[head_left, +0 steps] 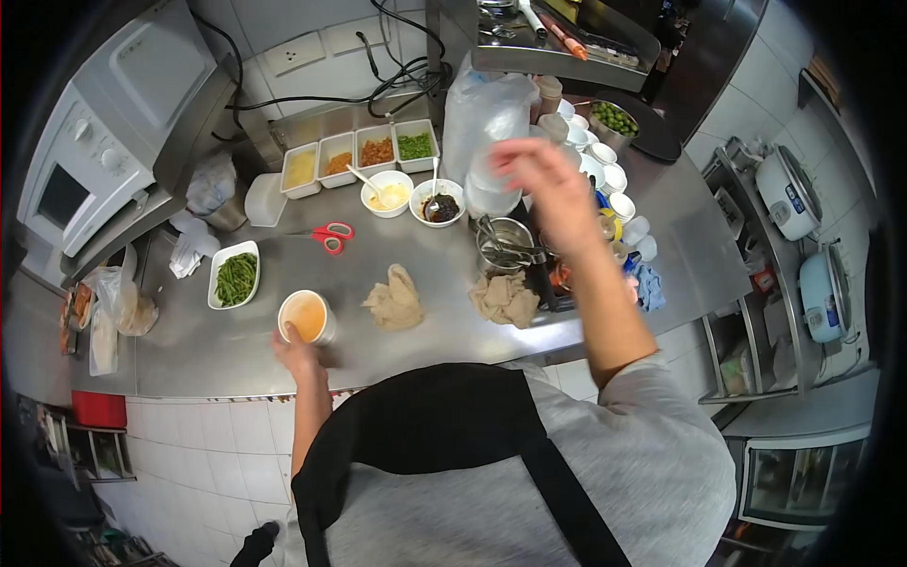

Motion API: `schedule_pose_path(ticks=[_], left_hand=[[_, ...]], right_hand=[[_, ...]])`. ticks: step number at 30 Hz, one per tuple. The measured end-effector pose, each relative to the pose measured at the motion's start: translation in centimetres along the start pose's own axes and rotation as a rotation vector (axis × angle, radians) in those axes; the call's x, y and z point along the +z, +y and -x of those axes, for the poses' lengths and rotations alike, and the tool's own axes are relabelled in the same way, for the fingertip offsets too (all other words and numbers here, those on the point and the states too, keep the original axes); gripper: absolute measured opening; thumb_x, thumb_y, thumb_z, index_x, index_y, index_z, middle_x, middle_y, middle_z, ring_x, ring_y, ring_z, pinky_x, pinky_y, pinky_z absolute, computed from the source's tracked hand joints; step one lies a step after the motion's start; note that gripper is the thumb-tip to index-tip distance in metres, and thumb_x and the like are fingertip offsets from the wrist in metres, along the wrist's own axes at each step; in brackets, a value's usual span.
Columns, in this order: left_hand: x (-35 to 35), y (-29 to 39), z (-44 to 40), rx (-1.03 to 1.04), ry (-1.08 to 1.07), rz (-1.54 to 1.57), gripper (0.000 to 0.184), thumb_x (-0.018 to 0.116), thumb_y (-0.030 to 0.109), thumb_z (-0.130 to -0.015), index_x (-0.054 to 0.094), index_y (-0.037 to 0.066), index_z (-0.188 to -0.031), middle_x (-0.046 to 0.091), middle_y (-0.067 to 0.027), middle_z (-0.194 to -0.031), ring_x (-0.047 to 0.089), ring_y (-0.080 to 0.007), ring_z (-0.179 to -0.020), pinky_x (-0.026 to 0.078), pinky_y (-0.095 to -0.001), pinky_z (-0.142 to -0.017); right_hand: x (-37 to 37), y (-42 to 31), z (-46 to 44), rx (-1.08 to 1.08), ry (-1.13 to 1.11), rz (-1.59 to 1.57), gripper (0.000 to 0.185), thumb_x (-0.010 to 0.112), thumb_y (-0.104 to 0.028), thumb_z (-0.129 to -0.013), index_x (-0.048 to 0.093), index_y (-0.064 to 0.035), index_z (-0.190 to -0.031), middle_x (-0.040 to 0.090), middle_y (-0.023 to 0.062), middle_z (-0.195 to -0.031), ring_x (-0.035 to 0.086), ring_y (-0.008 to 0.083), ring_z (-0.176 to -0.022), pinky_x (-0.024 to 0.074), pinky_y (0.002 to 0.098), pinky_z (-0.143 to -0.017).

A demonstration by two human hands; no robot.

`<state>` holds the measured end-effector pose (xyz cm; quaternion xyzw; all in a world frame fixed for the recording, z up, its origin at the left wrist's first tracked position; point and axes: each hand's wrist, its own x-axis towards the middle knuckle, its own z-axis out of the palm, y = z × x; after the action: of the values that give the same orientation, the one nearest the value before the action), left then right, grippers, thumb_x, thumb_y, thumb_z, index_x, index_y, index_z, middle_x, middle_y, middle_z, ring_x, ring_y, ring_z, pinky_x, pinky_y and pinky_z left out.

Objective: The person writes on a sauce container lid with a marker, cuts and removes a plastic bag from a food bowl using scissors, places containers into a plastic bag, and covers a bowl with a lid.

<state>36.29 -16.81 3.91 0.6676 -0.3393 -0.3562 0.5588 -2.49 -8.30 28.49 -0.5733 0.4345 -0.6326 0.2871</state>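
My left hand [300, 357] is closed around a white cup [326, 331] of orange liquid near the counter's front edge, its thumb over the rim. My right hand [548, 184] is raised above the counter, empty as far as I can see, and its fingers are smeared by motion. Beneath and beside it are a stack of clear plastic lids or cups [491, 194] and a metal pot [504, 236] holding tongs. A white dish of green beans [234, 276] lies left of the cup. To the cup's right is a crumpled beige cloth [395, 299].
Red-handled scissors [333, 236] lie behind the cup. Two white bowls with spoons, one with yellowish contents [389, 196] and one with dark sauce [439, 205], stand before several tubs of chopped food [375, 151]. Another cloth [505, 300] is by the pot; a microwave [104, 142] stands left.
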Motion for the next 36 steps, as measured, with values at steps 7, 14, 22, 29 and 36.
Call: schedule_pose_path(ticks=[7, 14, 22, 29, 36], left_hand=[[0.1, 9.1, 2.2, 0.954, -0.338, -1.059, 0.063, 0.056, 0.041, -0.087, 0.034, 0.022, -0.143, 0.021, -0.0098, -0.152, 0.016, -0.0363, -0.14, 0.018, -0.0554, -0.108], [2.2, 7.8, 2.1, 0.738, -0.408, -1.232, 0.069, 0.056, 0.049, -0.084, 0.03, 0.027, -0.145, 0.018, -0.0097, -0.154, 0.013, -0.0348, -0.141, 0.018, -0.061, -0.106], [3.3, 14.0, 6.9, 1.096, -0.379, -0.459, 0.062, 0.06, 0.029, -0.081, 0.043, 0.003, -0.134, 0.036, -0.018, -0.143, 0.031, -0.0379, -0.133, 0.026, -0.0474, -0.107], [7.2, 19.3, 15.7, 1.254, -0.797, -0.185, 0.056, 0.064, 0.044, -0.08, 0.053, 0.003, -0.115, 0.058, -0.0147, -0.11, 0.055, -0.0342, -0.103, 0.046, -0.042, -0.083], [3.9, 14.9, 14.7, 1.027, -0.718, -0.225, 0.027, 0.063, 0.032, -0.083, 0.053, 0.006, -0.088, 0.053, -0.0132, -0.075, 0.054, -0.0327, -0.072, 0.043, -0.0427, -0.061]], right_hand=[[-23.4, 9.9, -4.0, 0.37, 0.105, 1.225, 0.022, 0.064, -0.01, -0.078, 0.068, -0.0071, -0.1, 0.068, 0.0144, -0.082, 0.066, 0.0194, -0.077, 0.0511, 0.0301, -0.072], [-27.2, 19.2, -0.7, 0.436, -0.004, 1.06, 0.022, 0.069, -0.017, -0.079, 0.062, -0.0036, -0.095, 0.065, 0.0096, -0.085, 0.06, 0.0196, -0.081, 0.0468, 0.0335, -0.075], [-16.3, -0.7, -1.4, -0.507, 0.616, -0.247, 0.043, 0.05, -0.039, -0.095, 0.042, -0.0092, -0.125, 0.06, 0.0068, -0.088, 0.05, 0.012, -0.068, 0.0435, 0.0252, -0.065], [4.5, 0.5, 1.3, -0.181, -0.339, -0.798, 0.036, 0.049, -0.041, -0.095, 0.051, -0.0076, -0.107, 0.029, -0.0049, -0.052, 0.029, 0.0076, -0.043, 0.0318, 0.0256, -0.048], [12.1, 2.1, 2.1, 0.067, -0.556, -1.075, 0.035, 0.033, -0.042, -0.1, 0.044, -0.0101, -0.089, 0.027, -0.0049, -0.049, 0.028, 0.0082, -0.041, 0.0331, 0.0273, -0.049]])
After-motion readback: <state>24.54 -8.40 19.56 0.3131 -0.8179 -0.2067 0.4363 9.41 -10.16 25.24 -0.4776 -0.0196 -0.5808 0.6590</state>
